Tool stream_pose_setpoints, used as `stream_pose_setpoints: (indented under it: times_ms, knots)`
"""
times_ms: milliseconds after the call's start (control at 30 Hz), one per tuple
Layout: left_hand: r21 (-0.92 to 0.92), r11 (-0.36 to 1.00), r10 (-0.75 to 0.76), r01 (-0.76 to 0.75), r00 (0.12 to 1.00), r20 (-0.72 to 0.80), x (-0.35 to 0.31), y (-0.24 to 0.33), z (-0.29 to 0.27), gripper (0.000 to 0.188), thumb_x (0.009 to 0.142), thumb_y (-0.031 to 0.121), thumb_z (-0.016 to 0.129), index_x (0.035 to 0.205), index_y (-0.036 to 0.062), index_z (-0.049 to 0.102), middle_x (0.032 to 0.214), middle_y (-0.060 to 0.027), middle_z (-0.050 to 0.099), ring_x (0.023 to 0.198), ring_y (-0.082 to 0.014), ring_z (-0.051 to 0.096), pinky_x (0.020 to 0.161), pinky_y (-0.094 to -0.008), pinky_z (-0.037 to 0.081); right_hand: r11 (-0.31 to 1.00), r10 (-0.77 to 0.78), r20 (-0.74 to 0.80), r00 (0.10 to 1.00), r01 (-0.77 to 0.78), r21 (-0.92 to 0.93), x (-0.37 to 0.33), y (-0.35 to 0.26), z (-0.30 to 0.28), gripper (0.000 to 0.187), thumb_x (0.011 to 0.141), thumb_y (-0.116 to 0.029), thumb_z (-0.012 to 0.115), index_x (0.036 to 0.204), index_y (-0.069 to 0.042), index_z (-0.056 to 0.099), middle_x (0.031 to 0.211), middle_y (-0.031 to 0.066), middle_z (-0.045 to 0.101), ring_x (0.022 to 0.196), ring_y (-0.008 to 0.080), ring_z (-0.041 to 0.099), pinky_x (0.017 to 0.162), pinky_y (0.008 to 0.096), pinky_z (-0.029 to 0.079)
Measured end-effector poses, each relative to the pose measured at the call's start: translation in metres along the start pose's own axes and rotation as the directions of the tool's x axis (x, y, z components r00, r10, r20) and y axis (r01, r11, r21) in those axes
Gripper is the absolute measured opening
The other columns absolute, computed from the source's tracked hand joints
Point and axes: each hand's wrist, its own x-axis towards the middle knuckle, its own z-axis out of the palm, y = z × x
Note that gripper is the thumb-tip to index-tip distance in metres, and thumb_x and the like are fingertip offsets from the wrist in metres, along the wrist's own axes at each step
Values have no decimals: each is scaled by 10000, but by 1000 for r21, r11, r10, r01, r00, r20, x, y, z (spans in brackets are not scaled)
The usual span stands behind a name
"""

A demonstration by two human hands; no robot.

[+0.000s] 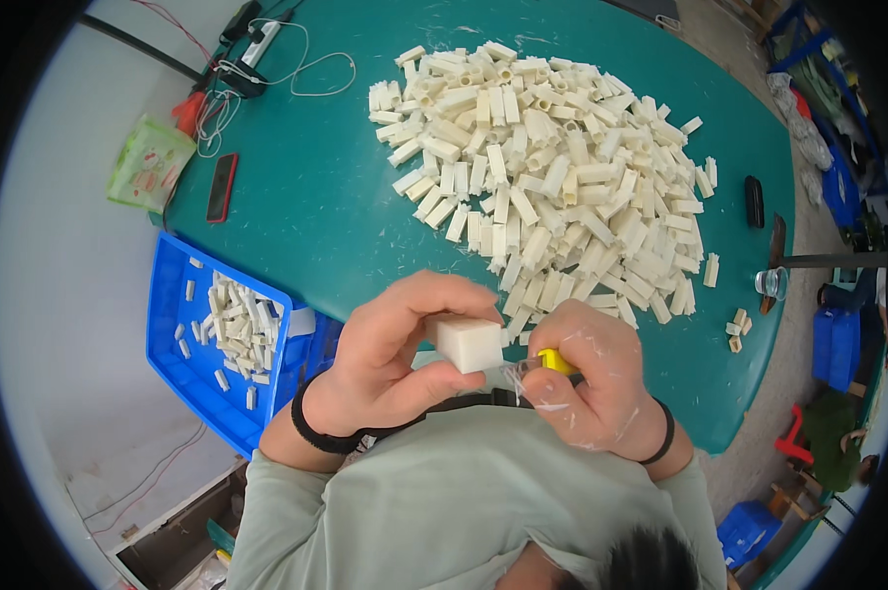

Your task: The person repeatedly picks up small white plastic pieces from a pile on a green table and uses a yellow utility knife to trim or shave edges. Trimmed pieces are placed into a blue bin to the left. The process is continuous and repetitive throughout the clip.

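My left hand (397, 354) pinches a white rectangular plastic block (472, 346) between fingers and thumb, one flat end turned toward me. Closed around a utility knife with a yellow part (556, 361) is my right hand (593, 376), close beside the block's right side. Much of the knife is hidden in the fist, and its blade is hard to make out. Thin white shavings cling to the right hand's skin. Beyond both hands lies a large heap of cream-white hollow plastic pieces (562, 177).
A blue bin (183, 349) with similar pieces stands at the left. A red-edged phone (222, 188), cables and a power strip (260, 44) lie on the green table (306, 187). At the right are a black case (754, 202), a small glass (770, 284) and several loose pieces (738, 327).
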Motion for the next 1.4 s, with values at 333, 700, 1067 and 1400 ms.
stream_pose_setpoints:
  times_ms: [333,700,1067,1400]
  knots:
    - [-131,989,-69,64,997,-34,1,2,5,322,836,176,645,1033,52,423,923,-150,557,800,-169,535,709,-279,428,992,-58,36,998,62,-109,4,2,-4,304,805,-327,650,723,-54,544,570,47,449,438,195,428,388,292,319]
    - [-300,944,-115,136,990,87,-6,0,-3,303,819,50,642,1044,0,444,985,-134,557,845,-166,552,720,-273,445,972,-69,2,998,68,-226,6,6,-8,318,776,-351,675,725,-60,556,587,52,469,452,197,450,396,286,336]
    - [69,989,-138,132,988,76,-2,13,-11,388,756,51,695,1094,-11,515,1059,-153,519,939,-217,525,795,-297,417,979,202,10,979,-202,12,1,-6,-9,270,843,-245,623,752,-2,552,619,103,487,501,237,465,465,303,371]
    - [418,905,163,-79,972,-170,0,9,6,326,623,-67,720,887,44,563,922,-120,600,807,-236,576,691,-313,441,985,169,-24,985,-169,-35,1,-8,0,240,827,-211,639,746,-4,548,612,99,495,493,247,478,444,306,369]
